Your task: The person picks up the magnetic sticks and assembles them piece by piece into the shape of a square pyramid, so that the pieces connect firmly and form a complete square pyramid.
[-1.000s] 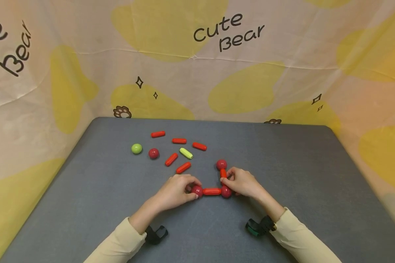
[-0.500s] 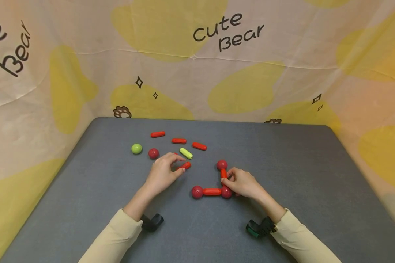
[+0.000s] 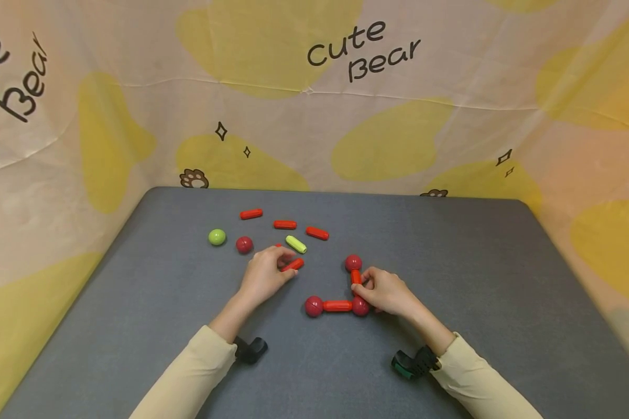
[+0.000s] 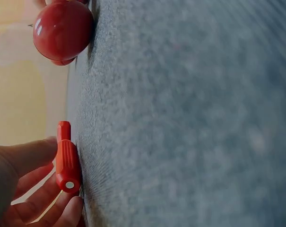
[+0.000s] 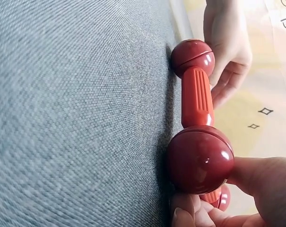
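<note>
My left hand (image 3: 264, 273) has its thumb and fingers around a loose red magnetic rod (image 3: 293, 264) on the table. In the left wrist view that rod (image 4: 67, 165) shows a round silvery end, with the thumb at its side. My right hand (image 3: 388, 291) pinches the upright arm of an L-shaped piece at the upright red rod (image 3: 356, 276), close to the corner ball (image 3: 360, 306). Dark red balls sit at both ends of the L, the far ball (image 3: 353, 263) and the left ball (image 3: 314, 306). A second red rod (image 3: 338, 305) joins the left ball to the corner.
Beyond my left hand lie a green ball (image 3: 217, 237), a loose dark red ball (image 3: 244, 245), a light green rod (image 3: 296, 244) and several red rods, one mostly hidden by the hand. A patterned cloth (image 3: 314, 139) hangs behind the grey table (image 3: 451, 250).
My left hand has left the left ball, moved up and left to the loose red rod, and closed around it. My right hand stays in place on the L-shaped piece.
</note>
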`<control>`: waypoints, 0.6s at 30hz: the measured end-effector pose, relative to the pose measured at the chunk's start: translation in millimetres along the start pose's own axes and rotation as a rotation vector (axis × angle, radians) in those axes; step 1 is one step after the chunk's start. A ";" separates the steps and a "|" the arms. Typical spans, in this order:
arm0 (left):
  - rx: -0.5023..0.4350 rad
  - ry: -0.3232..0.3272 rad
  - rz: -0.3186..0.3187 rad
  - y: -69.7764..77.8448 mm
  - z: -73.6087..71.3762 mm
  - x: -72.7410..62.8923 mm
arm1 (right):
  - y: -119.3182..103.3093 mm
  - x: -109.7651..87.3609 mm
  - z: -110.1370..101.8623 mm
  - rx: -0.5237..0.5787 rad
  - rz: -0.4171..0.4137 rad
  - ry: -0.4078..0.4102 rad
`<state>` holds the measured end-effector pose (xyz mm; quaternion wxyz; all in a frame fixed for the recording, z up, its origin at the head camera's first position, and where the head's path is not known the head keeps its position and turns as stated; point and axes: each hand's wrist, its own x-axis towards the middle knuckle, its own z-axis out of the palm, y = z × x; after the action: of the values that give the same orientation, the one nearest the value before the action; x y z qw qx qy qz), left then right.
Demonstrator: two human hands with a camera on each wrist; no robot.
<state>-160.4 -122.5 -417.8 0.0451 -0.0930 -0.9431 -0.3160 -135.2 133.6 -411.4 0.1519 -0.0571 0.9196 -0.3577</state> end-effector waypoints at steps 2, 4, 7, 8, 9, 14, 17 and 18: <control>-0.002 -0.005 -0.007 -0.4 1.4 0.5 | 0.3 0.0 0.2 -0.001 0.000 0.000; -0.010 -0.010 -0.008 -0.7 2.1 1.0 | 0.6 0.0 0.4 -0.001 0.000 0.001; -0.012 -0.016 -0.002 -1.0 2.2 1.1 | 0.8 0.2 0.6 -0.004 0.002 0.003; -0.011 -0.017 0.003 -1.1 2.2 1.1 | 0.9 0.4 0.7 -0.005 0.002 0.003; -0.010 -0.018 0.009 -1.3 2.1 1.3 | 0.9 0.5 0.7 -0.006 0.002 0.003; 0.007 -0.024 0.033 -0.2 1.4 2.1 | 0.1 0.4 0.6 -0.004 0.001 0.003; 0.020 -0.034 0.055 1.6 0.6 3.1 | -0.7 -0.1 0.3 -0.002 0.000 0.003; 0.025 -0.038 0.066 2.4 0.3 3.6 | -0.6 -0.1 0.4 -0.001 0.000 0.002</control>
<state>-163.5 -119.9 -416.1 0.0386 -0.1293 -0.9441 -0.3009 -134.9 132.9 -411.2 0.1509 -0.0568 0.9199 -0.3574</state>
